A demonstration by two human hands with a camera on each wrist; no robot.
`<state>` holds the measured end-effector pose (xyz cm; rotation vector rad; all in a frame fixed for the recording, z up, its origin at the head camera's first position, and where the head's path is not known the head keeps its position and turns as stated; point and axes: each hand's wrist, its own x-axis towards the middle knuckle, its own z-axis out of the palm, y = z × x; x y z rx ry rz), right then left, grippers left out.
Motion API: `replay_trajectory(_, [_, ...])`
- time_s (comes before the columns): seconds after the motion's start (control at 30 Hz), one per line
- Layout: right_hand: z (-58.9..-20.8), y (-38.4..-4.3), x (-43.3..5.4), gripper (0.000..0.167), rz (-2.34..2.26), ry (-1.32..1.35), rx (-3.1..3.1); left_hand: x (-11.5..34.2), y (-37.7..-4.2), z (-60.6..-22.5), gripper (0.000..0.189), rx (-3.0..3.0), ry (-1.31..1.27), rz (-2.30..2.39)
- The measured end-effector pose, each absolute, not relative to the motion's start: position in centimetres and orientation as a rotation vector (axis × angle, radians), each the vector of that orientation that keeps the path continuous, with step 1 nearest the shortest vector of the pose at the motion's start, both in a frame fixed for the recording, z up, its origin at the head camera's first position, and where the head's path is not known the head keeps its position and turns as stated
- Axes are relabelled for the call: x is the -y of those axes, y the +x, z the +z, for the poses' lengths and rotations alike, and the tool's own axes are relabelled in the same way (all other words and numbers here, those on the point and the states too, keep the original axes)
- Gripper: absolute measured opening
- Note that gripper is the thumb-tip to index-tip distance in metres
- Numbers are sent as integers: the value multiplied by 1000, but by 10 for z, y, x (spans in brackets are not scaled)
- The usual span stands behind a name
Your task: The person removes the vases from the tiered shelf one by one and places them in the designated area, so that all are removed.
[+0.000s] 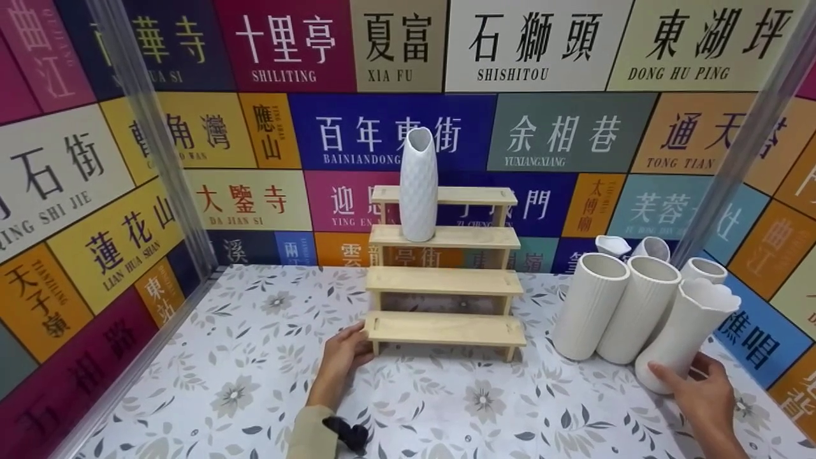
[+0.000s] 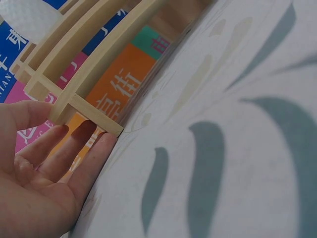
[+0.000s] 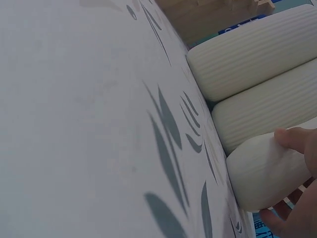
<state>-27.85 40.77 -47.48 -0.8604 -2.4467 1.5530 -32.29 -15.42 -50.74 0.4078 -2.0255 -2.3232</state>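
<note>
My right hand (image 1: 704,395) grips the lower part of a white vase with a wavy, flared rim (image 1: 698,325), thumb on the near side and fingers behind. In the right wrist view the smooth base of that vase (image 3: 267,168) lies beside two ribbed ones. With the left hand (image 1: 347,350) I hold the left end of the lowest step of a four-step wooden stand (image 1: 446,329). Its fingertips meet the front leg (image 2: 94,113) in the left wrist view. A tall white textured vase (image 1: 419,191) stands upright at the left of the stand's third step up.
Two ribbed white cylinder vases (image 1: 590,309) (image 1: 641,312) stand left of the held vase. Behind them show more vase rims (image 1: 613,245). Leaf-patterned cloth (image 1: 255,357) covers the table. Printed panels (image 1: 395,127) and clear posts (image 1: 153,127) enclose it.
</note>
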Motion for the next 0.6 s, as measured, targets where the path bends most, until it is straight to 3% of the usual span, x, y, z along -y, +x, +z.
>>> replay_trajectory(0.17, [-462, -272, -394, 106, 1556, -902, 2301, 154, -323, -508, 52, 2010, 385, -2338])
replay_trajectory(0.33, [-439, -263, -366, 75, 1461, -924, 2009, 155, -323, -508, 53, 1975, 371, -2363])
replay_trajectory(0.43, [-428, -255, -348, 61, 1418, -855, 1887, 155, -323, -509, 53, 1978, 371, -2360])
replay_trajectory(0.6, [-415, -246, -321, 53, 1388, -642, 1830, 153, -322, -508, 52, 2006, 383, -2330])
